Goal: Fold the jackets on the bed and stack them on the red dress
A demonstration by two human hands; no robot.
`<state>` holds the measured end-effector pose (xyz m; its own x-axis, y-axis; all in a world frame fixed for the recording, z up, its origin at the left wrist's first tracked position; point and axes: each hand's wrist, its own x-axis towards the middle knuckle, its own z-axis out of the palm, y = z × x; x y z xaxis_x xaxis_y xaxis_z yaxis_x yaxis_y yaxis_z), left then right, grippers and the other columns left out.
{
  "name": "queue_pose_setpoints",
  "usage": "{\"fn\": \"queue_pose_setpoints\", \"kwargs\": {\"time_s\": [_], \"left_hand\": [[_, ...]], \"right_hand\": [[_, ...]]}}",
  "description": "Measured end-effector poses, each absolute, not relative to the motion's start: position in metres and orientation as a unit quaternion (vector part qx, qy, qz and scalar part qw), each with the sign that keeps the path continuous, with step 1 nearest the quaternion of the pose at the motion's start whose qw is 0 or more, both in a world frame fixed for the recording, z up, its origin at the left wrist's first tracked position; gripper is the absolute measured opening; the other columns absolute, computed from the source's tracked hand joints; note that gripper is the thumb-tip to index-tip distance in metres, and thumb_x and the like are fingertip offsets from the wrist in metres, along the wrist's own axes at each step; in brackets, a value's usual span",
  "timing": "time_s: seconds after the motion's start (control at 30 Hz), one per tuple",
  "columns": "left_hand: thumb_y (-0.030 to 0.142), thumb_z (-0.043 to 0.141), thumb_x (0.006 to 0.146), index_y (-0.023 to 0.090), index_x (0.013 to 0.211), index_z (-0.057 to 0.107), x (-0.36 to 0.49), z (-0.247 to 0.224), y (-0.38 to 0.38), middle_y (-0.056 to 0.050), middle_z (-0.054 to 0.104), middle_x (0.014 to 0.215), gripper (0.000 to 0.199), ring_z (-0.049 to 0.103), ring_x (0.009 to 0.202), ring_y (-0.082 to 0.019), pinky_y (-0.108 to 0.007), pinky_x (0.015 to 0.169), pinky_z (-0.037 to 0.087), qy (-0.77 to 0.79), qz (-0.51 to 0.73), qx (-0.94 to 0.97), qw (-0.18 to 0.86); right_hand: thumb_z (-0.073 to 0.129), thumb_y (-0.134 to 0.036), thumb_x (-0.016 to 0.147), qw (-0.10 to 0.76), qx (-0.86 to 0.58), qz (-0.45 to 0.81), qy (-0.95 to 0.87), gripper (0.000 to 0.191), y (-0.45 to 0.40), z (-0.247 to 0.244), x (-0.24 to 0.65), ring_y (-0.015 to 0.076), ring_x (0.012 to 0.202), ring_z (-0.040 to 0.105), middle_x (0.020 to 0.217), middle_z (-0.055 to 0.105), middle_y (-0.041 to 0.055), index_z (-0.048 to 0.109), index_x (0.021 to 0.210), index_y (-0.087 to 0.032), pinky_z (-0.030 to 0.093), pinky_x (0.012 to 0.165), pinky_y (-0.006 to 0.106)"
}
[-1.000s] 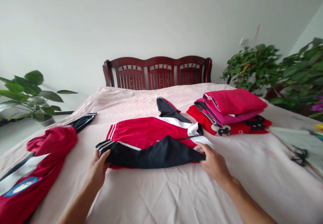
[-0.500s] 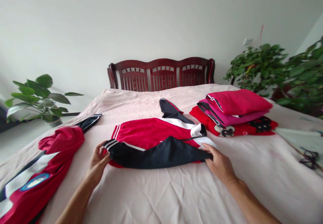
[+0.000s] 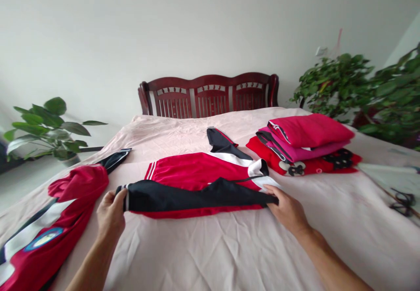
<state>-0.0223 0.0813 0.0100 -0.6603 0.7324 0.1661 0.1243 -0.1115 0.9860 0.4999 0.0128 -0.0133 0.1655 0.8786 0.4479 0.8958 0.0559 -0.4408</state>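
Observation:
A red, white and black jacket (image 3: 187, 166) lies on the bed with its white collar to the right. Its near black sleeve (image 3: 183, 197) stretches across the front of the body, between my two hands. My left hand (image 3: 111, 210) pinches the white-striped cuff at the left end. At the shoulder end, by the collar, my right hand (image 3: 287, 208) grips the black cloth between thumb and fingers. The far sleeve (image 3: 226, 142) points away toward the headboard, slightly bent.
A stack of folded clothes (image 3: 308, 131) stands right of the jacket. Another red jacket (image 3: 49, 238) with a round badge lies at the left edge. Beyond the pink sheet (image 3: 210, 256) rises a dark wooden headboard (image 3: 211, 94). Potted plants (image 3: 49, 124) flank the bed.
My left hand has moved left with the cuff, drawing the near sleeve out longer and straighter. More red cloth shows below the sleeve. My right hand has stayed at the shoulder.

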Motion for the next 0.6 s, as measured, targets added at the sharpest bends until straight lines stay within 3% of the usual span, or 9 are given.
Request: {"fn": "queue_pose_setpoints", "kwargs": {"time_s": [0.2, 0.37, 0.53, 0.6], "left_hand": [[0.043, 0.079, 0.050, 0.017, 0.070, 0.058, -0.032, 0.002, 0.088, 0.005, 0.053, 0.056, 0.038, 0.051, 0.051, -0.012, -0.025, 0.046, 0.046, 0.682, 0.601, 0.289, 0.300], [0.054, 0.073, 0.057, 0.019, 0.079, 0.057, -0.027, 0.015, 0.094, 0.009, 0.050, 0.059, 0.044, 0.047, 0.050, -0.008, -0.019, 0.045, 0.041, 0.643, 0.652, 0.300, 0.268], [0.047, 0.075, 0.052, 0.020, 0.072, 0.055, -0.020, 0.004, 0.097, 0.008, 0.051, 0.050, 0.039, 0.047, 0.043, -0.011, -0.022, 0.038, 0.037, 0.675, 0.598, 0.303, 0.308], [0.046, 0.076, 0.052, 0.019, 0.073, 0.058, -0.020, -0.002, 0.095, 0.006, 0.054, 0.050, 0.039, 0.050, 0.044, -0.013, -0.023, 0.038, 0.038, 0.681, 0.589, 0.308, 0.307]], "right_hand": [[0.054, -0.016, 0.071, 0.330, -0.631, -0.067, -0.699, 0.056, 0.011, -0.010, 0.501, 0.0253, 0.095, 0.073, 0.107, 0.076, 0.0030, 0.060, 0.126, -0.027, 0.057, 0.078, 0.033], [0.053, -0.015, 0.072, 0.369, -0.604, -0.067, -0.703, 0.058, 0.010, -0.004, 0.508, 0.0254, 0.102, 0.071, 0.118, 0.073, 0.0048, 0.058, 0.129, -0.026, 0.056, 0.090, 0.035], [0.051, -0.015, 0.059, 0.354, -0.607, 0.065, -0.708, 0.050, 0.006, 0.005, 0.520, 0.0295, 0.104, 0.069, 0.107, 0.075, 0.0063, 0.073, 0.103, -0.025, 0.054, 0.097, 0.042], [0.050, -0.016, 0.056, 0.354, -0.584, 0.168, -0.711, 0.056, 0.003, 0.014, 0.522, 0.0303, 0.114, 0.065, 0.115, 0.073, 0.0064, 0.074, 0.107, -0.025, 0.050, 0.103, 0.043]]}}
